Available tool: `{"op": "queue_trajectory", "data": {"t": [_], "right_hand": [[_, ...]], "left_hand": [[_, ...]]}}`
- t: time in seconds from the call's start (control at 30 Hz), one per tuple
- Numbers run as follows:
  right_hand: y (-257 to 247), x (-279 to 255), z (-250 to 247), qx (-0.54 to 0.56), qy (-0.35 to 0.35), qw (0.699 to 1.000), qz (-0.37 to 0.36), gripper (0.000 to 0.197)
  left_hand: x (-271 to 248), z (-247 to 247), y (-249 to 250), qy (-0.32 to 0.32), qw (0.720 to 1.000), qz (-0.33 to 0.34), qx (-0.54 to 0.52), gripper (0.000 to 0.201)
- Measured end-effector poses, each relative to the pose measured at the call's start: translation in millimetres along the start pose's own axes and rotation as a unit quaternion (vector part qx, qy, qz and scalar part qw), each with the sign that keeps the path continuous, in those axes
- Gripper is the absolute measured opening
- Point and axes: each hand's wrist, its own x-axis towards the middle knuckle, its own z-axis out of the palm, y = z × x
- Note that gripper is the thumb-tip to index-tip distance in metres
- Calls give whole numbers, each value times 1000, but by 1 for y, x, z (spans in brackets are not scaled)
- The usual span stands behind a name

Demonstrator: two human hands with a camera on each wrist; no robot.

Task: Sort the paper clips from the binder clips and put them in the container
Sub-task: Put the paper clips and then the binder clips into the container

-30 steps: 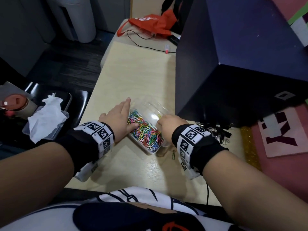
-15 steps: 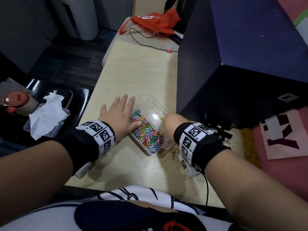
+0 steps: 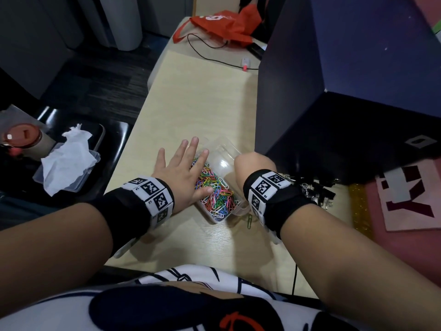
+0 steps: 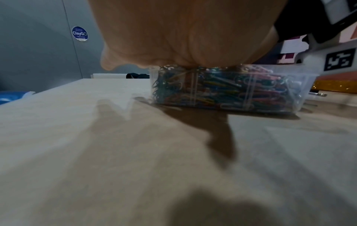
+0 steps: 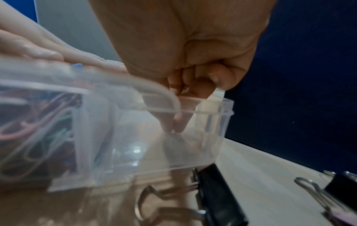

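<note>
Now presses left hand (image 3: 181, 168), fingers newly spread wide, on multicoloured wire paper clips (image 3: 217, 192) in clear plastic container (image 3: 222, 149) mid-surface; dips right hand (image 3: 253, 167), fingers pinched, into its 1 o'clock compartment, contents untellable; likely steadies for another drop.

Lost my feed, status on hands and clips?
Left hand flat on paper clips in container. Right hand curled, fingertips in empty compartment. One paper clip loose on table; binder clips unsorted.

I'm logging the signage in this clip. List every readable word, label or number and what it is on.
"ClayGO": round blue sticker on the grey wall panel; its smaller print is unreadable.
Wristband markers: tiny characters, too small to read.
Red bag: white print, illegible.
Pink board: blocky shapes, not legible.
</note>
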Motion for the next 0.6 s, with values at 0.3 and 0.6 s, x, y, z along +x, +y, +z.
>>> {"op": "queue_trajectory", "data": {"t": [0.3, 0.6], "right_hand": [[1, 9, 7, -36, 4, 999, -13, 26], [4, 1, 5, -39, -35, 998, -42, 31]], "left_hand": [[0, -2, 1, -13, 1000, -9, -7, 86], [0, -5, 3, -16, 1000, -13, -11, 85]]}}
